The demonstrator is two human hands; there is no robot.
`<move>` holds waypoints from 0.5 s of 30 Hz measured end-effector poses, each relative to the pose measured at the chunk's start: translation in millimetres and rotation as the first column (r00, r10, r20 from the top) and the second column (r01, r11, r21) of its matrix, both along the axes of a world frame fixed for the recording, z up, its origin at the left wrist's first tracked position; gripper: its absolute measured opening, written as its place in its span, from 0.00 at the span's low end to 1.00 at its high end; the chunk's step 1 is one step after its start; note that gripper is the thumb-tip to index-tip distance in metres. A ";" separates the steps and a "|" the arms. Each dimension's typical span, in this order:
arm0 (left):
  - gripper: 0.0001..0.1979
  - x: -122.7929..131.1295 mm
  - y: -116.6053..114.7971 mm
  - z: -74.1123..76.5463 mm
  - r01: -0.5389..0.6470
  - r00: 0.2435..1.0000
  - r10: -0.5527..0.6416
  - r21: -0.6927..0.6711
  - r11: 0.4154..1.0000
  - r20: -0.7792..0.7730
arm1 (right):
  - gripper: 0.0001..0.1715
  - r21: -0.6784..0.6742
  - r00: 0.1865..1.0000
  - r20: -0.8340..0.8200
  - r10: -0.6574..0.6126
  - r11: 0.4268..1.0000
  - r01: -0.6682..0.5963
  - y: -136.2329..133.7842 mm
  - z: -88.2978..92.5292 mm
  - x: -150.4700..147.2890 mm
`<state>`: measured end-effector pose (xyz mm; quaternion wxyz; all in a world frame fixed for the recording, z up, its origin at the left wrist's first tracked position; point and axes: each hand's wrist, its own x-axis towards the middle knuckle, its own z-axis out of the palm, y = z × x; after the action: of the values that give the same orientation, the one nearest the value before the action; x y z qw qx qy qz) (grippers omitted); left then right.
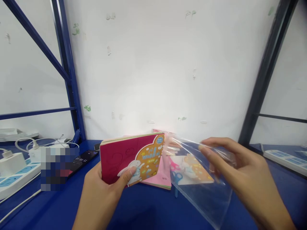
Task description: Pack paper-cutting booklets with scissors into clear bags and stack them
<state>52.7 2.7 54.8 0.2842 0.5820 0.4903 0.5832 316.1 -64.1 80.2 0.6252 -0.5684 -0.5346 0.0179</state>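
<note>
My left hand (100,201) grips a red and orange children's book (131,158) from below, with the thumb across its cover, which shows a white rabbit. My right hand (247,172) pinches the upper edge of a clear plastic bag (201,188), which hangs open near the book. Through the plastic I see a printed card (194,169) and blue-and-pink children's scissors (177,179). A pink booklet (161,179) lies partly under the red book, which hides its left part. I cannot tell whether the card and scissors lie inside the bag or behind it.
The blue tabletop (146,210) holds a white power strip (19,179) with chargers and cables at the left, and a phone (82,161) showing a timer. A blurred patch covers part of that area. Another power strip (285,161) sits at the right. Dark blue shelf uprights (69,70) stand before a white wall.
</note>
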 end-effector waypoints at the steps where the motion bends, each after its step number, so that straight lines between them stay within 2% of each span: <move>1: 0.22 0.1 0.3 -0.4 0.019 1.000 -0.018 -0.006 1.000 0.010 | 0.17 -0.009 1.000 -0.003 0.008 1.000 -0.008 0.4 0.2 -0.7; 8: 0.25 -6.0 1.8 -3.4 0.190 0.981 -0.186 -0.078 0.979 0.054 | 0.17 -0.045 0.998 0.019 0.065 0.997 -0.064 1.1 -0.2 10.7; 11: 0.27 -6.4 -0.6 -0.3 0.283 0.950 -0.264 -0.103 0.953 0.165 | 0.18 -0.057 0.998 0.028 0.060 0.997 -0.059 2.1 -1.4 18.3; 15: 0.31 -0.8 -6.2 4.8 0.342 0.889 -0.292 -0.086 0.936 0.353 | 0.19 -0.071 0.998 0.036 0.051 0.996 -0.048 3.3 -1.2 22.0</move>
<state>51.9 -3.6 59.6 0.4963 0.5245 0.3742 0.5819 338.1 -60.8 79.0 0.5941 -0.5768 -0.5591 0.0414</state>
